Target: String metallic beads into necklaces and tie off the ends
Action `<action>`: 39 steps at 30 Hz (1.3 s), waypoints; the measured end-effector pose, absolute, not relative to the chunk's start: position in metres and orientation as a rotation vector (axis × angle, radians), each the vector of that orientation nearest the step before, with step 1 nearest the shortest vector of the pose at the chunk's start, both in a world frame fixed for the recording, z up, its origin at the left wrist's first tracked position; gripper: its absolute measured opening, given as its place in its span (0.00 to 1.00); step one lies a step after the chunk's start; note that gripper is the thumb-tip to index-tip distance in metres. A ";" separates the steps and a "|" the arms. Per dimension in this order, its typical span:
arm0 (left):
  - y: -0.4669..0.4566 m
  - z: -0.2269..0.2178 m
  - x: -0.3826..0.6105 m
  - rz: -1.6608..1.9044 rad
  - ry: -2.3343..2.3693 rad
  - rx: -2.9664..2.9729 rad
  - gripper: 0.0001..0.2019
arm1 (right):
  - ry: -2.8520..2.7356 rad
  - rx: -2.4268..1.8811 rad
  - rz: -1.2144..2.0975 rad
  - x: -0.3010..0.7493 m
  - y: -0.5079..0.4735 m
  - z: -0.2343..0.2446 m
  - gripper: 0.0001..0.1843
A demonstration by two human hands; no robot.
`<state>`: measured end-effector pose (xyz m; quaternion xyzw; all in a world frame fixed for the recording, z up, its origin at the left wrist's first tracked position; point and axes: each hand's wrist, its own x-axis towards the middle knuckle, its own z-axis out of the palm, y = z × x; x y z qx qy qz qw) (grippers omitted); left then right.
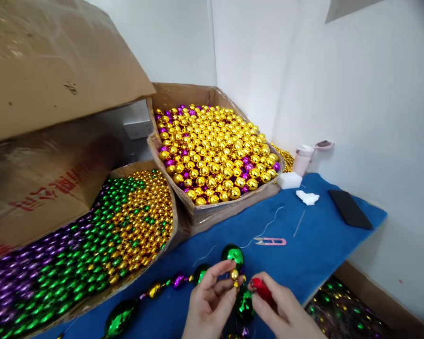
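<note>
My left hand (210,301) pinches a small gold bead (234,275) on a strand of shiny beads at the bottom of the view. My right hand (281,308) is closed around a small red object (261,288) right beside that bead. The strand runs left across the blue cloth (304,254) with a purple bead (178,280), a gold bead (154,289) and large green oval beads (120,318). A round green bead (233,254) sits just behind my fingers, and another green bead (245,305) lies between my hands.
A cardboard box of gold and purple beads (212,150) stands behind, a box of mixed green, gold and purple beads (92,245) at left. Pink thread snips (270,241), white thread, a needle (298,223), a white tissue (307,197), a black phone (349,208) and a cup (302,160) lie on the cloth.
</note>
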<state>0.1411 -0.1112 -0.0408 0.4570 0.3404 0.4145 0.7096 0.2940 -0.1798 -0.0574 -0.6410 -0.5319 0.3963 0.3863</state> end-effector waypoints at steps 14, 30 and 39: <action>-0.119 -0.039 0.146 0.922 0.807 1.057 0.20 | -1.324 -1.577 0.943 0.281 -0.167 -0.058 0.22; -0.118 -0.058 0.145 0.922 0.791 1.099 0.22 | -1.600 -1.736 0.613 0.282 -0.165 -0.061 0.19; -0.117 -0.064 0.145 0.931 0.709 1.073 0.32 | -1.745 -1.915 0.452 0.285 -0.164 -0.062 0.19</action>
